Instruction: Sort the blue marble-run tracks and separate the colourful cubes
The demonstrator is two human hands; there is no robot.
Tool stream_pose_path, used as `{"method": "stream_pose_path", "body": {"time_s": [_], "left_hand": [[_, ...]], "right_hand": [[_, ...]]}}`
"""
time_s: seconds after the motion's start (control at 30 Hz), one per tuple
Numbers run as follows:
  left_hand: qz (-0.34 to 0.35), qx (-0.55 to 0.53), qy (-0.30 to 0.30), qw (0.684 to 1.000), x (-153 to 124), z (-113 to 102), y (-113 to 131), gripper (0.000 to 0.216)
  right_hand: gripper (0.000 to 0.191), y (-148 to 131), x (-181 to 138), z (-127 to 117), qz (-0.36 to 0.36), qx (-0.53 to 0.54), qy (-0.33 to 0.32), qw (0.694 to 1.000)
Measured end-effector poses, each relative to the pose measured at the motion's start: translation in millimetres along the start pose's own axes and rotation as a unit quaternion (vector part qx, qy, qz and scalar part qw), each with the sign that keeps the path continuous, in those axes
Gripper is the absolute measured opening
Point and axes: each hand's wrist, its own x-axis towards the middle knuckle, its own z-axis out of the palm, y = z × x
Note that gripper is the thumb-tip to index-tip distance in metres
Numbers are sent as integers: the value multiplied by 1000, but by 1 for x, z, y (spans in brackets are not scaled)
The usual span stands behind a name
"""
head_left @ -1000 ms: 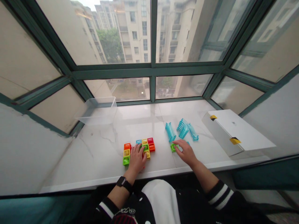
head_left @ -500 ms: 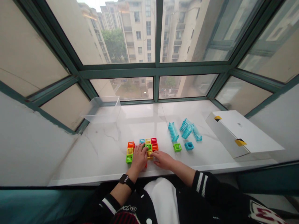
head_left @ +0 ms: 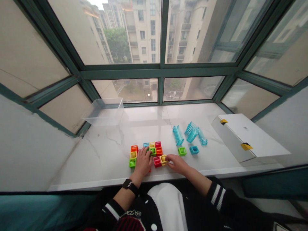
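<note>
My left hand (head_left: 143, 161) lies over a joined group of square toy blocks, its fingers bent around some of them and hiding part of the group. Orange, yellow and green blocks (head_left: 133, 155) show to its left; blue, yellow, red, green and orange ones (head_left: 152, 149) show beyond its fingertips. At the group's right, my right hand (head_left: 178, 163) pinches a yellow block (head_left: 163, 159) between thumb and fingers. A red block (head_left: 157, 161) sits directly against that yellow one, apart from the orange block behind it. A bit of orange-red peeks out under my left wrist.
Right of the blocks lie a loose green block (head_left: 182, 151) and a blue block (head_left: 194, 149). Behind them are several ribbed translucent blue pieces (head_left: 178, 135). A clear plastic bin (head_left: 104, 112) stands back left, a white box (head_left: 250, 138) at right. Windows border the white sill (head_left: 108, 173).
My right hand has moved right, drawing the yellow block and the red block away from the group. The left hand stays on the other blocks.
</note>
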Motion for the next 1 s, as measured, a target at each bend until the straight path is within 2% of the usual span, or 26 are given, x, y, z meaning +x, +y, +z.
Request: {"method": "stream_pose_path", "body": {"time_s": [0.23,0.43,0.6,0.77,0.9,1.0], "left_hand": [[0,-10,-5,1000,0,-8,4,27],[53,-32,-59,996,-2,-20,7,44],[48,-30,-63,996,0,-22,9,37],[48,-31,-57,997,0,-22,10,32],[49,-31,-49,997,-1,-20,10,34],[51,-23,-59,997,0,-21,12,36]], "right_hand": [[22,10,-10,0,16,37,19,999],[23,4,-8,5,10,49,9,999],[24,2,-9,7,15,54,-6,998],[14,4,-18,2,21,49,5,999],[9,9,-27,-5,55,144,40,987],[29,8,-28,-9,83,251,72,962]]}}
